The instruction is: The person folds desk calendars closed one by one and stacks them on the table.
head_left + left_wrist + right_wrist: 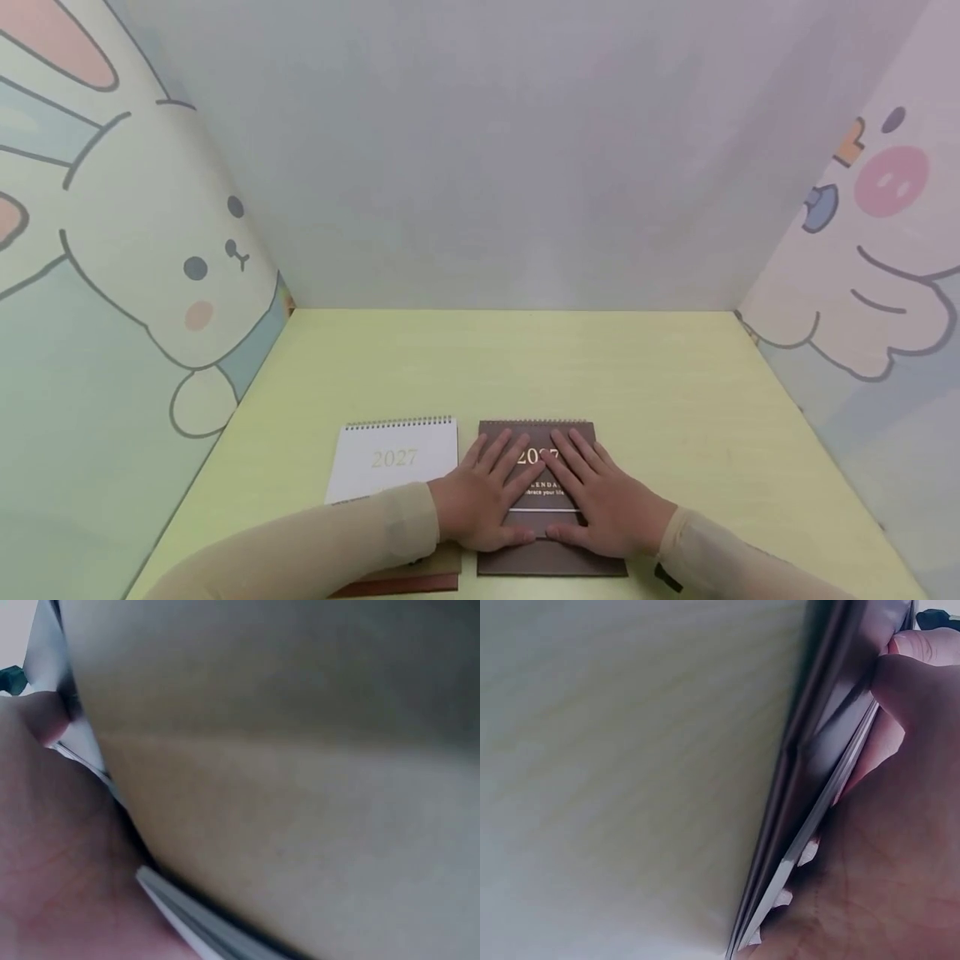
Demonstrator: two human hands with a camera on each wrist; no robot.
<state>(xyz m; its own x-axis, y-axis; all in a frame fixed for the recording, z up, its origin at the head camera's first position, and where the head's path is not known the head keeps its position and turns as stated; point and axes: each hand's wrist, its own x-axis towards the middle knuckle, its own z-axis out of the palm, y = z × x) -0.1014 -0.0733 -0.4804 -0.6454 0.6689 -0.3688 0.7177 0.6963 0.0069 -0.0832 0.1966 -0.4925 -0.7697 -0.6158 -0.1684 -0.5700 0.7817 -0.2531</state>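
Observation:
A dark brown 2027 desk calendar [551, 560] lies flat on the table, its spiral binding along the far edge. My left hand [480, 504] rests on its left half, fingers straight and spread. On the right half lies my right hand [611, 504], likewise flat, covering part of the printing. Both thumbs point inward near the calendar's lower fold. In the right wrist view, the layered edge of the brown calendar [810, 757] shows beside my palm. To the left is a white 2027 calendar [393, 458], partly hidden under my left forearm.
The pale yellow table [525, 358] stretches back to a plain wall [517, 167]. Side panels with a cartoon rabbit [150, 233] and a cartoon pig [885, 250] border it. A tan board [262, 825] fills most of the left wrist view.

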